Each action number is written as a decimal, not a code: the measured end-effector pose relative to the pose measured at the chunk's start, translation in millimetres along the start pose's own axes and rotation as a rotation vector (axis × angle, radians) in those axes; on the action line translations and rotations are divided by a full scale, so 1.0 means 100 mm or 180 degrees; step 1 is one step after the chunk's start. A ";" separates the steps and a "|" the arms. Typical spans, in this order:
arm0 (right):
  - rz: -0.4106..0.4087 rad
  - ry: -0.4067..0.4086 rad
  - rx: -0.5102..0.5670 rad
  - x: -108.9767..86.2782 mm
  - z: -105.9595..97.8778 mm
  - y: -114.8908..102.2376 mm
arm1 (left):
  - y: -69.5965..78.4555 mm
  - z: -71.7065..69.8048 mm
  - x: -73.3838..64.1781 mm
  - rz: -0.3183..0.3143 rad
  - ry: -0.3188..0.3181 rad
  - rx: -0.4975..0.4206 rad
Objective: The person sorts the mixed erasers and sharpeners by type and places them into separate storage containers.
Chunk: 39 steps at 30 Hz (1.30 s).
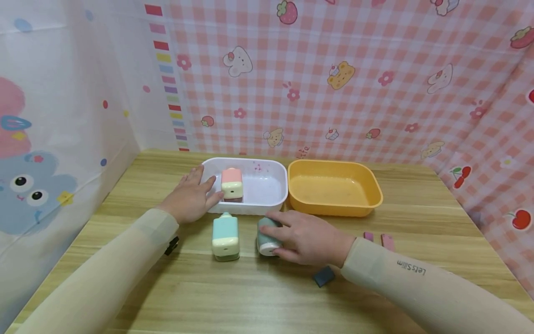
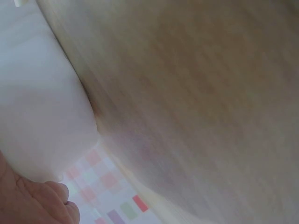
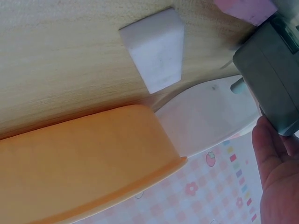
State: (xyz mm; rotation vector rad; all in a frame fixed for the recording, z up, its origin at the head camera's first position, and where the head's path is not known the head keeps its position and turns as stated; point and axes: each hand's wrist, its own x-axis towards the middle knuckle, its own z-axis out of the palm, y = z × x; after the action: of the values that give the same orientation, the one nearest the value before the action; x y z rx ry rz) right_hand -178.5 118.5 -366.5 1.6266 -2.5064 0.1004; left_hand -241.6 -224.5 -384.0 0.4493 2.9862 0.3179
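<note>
My right hand [image 1: 310, 236] grips a grey-green pencil sharpener [image 1: 267, 234] with a white front, fingers over its top and thumb low at the front. In the right wrist view the sharpener [image 3: 268, 70] looks dark green, fingertips against its side. My left hand [image 1: 189, 197] rests at the left end of the white tray [image 1: 267, 208], fingers spread over its rim. The left wrist view shows its curved fingers [image 2: 49, 200] by the tray's pale wall [image 2: 42, 93]. Inside the tray stands a pink and cream pencil sharpener [image 1: 232, 184]. A light-blue and cream sharpener [image 1: 225, 236] stands between my hands.
A yellow tray [image 1: 333, 211] stands against the white tray's right side. A dark block [image 1: 324, 276] and two pink pieces [image 1: 368, 236] lie near my right forearm. A white wedge-shaped piece [image 3: 156, 51] lies before the trays in the right wrist view. Patterned cloth [image 1: 313, 93] hangs behind.
</note>
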 end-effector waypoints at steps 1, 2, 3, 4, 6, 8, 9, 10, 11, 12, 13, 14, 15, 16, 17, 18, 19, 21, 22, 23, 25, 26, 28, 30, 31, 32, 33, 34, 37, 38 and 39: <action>-0.0006 0.0010 -0.0004 0.00 0.00 0.00 | 0.00 0.00 0.00 0.0001 -0.0003 0.0004; -0.0010 0.0021 -0.0005 0.00 0.00 0.00 | 0.00 0.00 0.00 0.0001 -0.0004 0.0010; -0.0015 0.0029 -0.0012 0.00 0.00 0.00 | 0.00 0.00 0.00 0.0000 -0.0005 0.0013; -0.0022 0.0038 -0.0017 0.00 0.00 0.00 | 0.00 0.00 0.00 -0.0001 -0.0006 0.0014; -0.0038 0.0061 -0.0024 0.00 0.01 0.00 | 0.00 0.00 0.00 0.0001 -0.0007 0.0014; -0.0060 0.0095 -0.0033 0.00 0.01 0.00 | 0.00 0.00 0.00 0.0004 -0.0005 0.0013; -0.0072 0.0113 -0.0043 0.00 0.01 0.00 | 0.00 0.00 0.00 0.0006 -0.0007 0.0011; -0.0086 0.0140 -0.0045 0.00 0.01 0.00 | 0.00 0.00 0.00 0.0007 -0.0007 0.0012; -0.0093 0.0161 -0.0053 0.00 0.01 0.00 | 0.00 0.00 0.00 0.0009 -0.0007 0.0013; -0.0098 0.0181 -0.0068 0.00 0.00 0.00 | 0.00 0.00 0.00 0.0009 -0.0007 0.0014; -0.0104 0.0203 -0.0087 0.00 0.00 0.01 | 0.00 0.00 0.00 0.0008 -0.0008 0.0016; -0.0111 0.0222 -0.0109 0.00 0.00 0.01 | 0.00 0.00 0.00 0.0007 -0.0011 0.0017; -0.0115 0.0242 -0.0130 0.00 0.00 0.01 | 0.00 0.00 0.00 0.0005 -0.0013 0.0018; -0.0120 0.0268 -0.0149 0.00 -0.01 0.01 | 0.00 -0.01 0.00 0.0002 -0.0014 0.0017; -0.0126 0.0289 -0.0174 0.00 -0.01 0.01 | 0.01 -0.01 0.00 0.0001 -0.0017 0.0016; -0.0136 0.0319 -0.0195 0.00 -0.01 0.01 | 0.01 -0.01 0.00 -0.0001 -0.0019 0.0016; -0.0150 0.0352 -0.0215 0.00 -0.02 0.02 | 0.01 -0.01 0.00 0.0000 -0.0022 0.0017; -0.0174 0.0431 -0.0233 0.00 -0.03 0.02 | 0.01 -0.01 -0.01 0.0002 -0.0021 0.0013; -0.0182 0.0468 -0.0238 0.01 -0.04 0.02 | 0.01 -0.01 -0.01 0.0003 -0.0022 0.0012; -0.0184 0.0490 -0.0241 0.01 -0.04 0.03 | 0.01 -0.01 -0.01 0.0005 -0.0021 0.0013; -0.0203 0.0562 -0.0254 0.01 -0.06 0.04 | 0.01 -0.01 -0.01 0.0004 -0.0017 0.0008; -0.0213 0.0595 -0.0260 0.01 -0.06 0.04 | 0.02 -0.02 -0.01 0.0005 -0.0013 0.0004; -0.0231 0.0644 -0.0271 0.02 -0.08 0.05 | 0.02 -0.02 -0.02 0.0006 -0.0005 -0.0004; -0.0263 0.0693 -0.0279 0.02 -0.10 0.05 | 0.03 -0.02 -0.02 0.0010 0.0005 -0.0015; -0.0273 0.0700 -0.0283 0.02 -0.10 0.05 | 0.03 -0.02 -0.02 0.0016 0.0013 -0.0016; -0.0276 0.0702 -0.0279 0.02 -0.11 0.05 | 0.03 -0.02 -0.02 0.0017 0.0012 -0.0014; -0.0277 0.0701 -0.0273 0.03 -0.12 0.05 | 0.03 -0.02 -0.02 0.0015 0.0012 -0.0011; -0.0277 0.0699 -0.0268 0.03 -0.13 0.05 | 0.03 -0.02 -0.02 0.0015 0.0009 -0.0008; -0.0277 0.0721 -0.0261 0.04 -0.17 0.05 | 0.02 -0.02 -0.02 0.0016 -0.0002 -0.0006; -0.0279 0.0739 -0.0260 0.04 -0.18 0.04 | 0.02 -0.02 -0.02 0.0011 -0.0011 -0.0003; -0.0286 0.0761 -0.0257 0.04 -0.20 0.05 | 0.02 -0.02 -0.02 0.0009 -0.0014 -0.0009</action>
State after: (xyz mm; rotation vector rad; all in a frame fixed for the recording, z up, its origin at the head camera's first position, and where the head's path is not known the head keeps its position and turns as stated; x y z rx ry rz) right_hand -182.6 119.4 -346.3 1.5895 -2.2285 0.1701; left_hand -239.3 -223.3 -381.0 0.4534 2.9808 0.3207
